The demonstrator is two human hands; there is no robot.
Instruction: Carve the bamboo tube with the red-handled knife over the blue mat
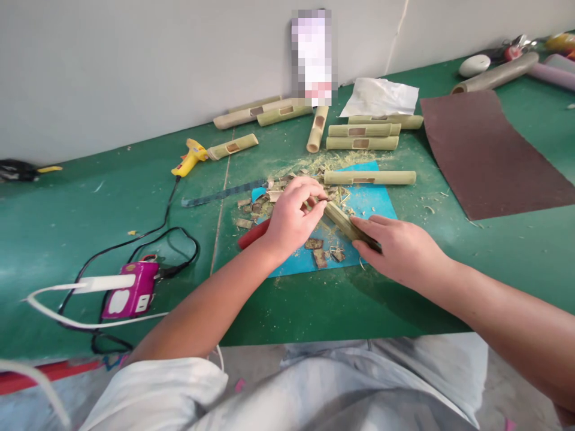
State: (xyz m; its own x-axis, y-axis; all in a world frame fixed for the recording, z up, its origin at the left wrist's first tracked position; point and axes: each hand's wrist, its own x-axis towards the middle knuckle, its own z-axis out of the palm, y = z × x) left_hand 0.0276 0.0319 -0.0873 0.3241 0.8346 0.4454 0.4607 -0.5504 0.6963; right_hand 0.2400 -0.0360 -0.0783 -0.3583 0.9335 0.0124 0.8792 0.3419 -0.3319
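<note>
A green bamboo tube (pixel 340 219) slants between my hands above a blue sheet (pixel 296 261). My right hand (pixel 393 248) is closed around its near end, beside a dark strip. At the tube's far end, my left hand (pixel 297 211) pinches a small dark piece, too small to make out well. Behind them lies another bamboo tube (pixel 390 178) with a cut opening. Bark pieces (pixel 319 258) and pale shavings are scattered around. A red object (pixel 253 234) is partly hidden under my left forearm.
More cut bamboo tubes (pixel 363 143) lie at the back. A yellow glue gun (pixel 191 158) and a purple power strip (pixel 132 290) with cables are on the left. Brown sheet material (pixel 494 158) lies right, near a larger tube (pixel 498 75). A phone-like object (pixel 312 57) leans on the wall.
</note>
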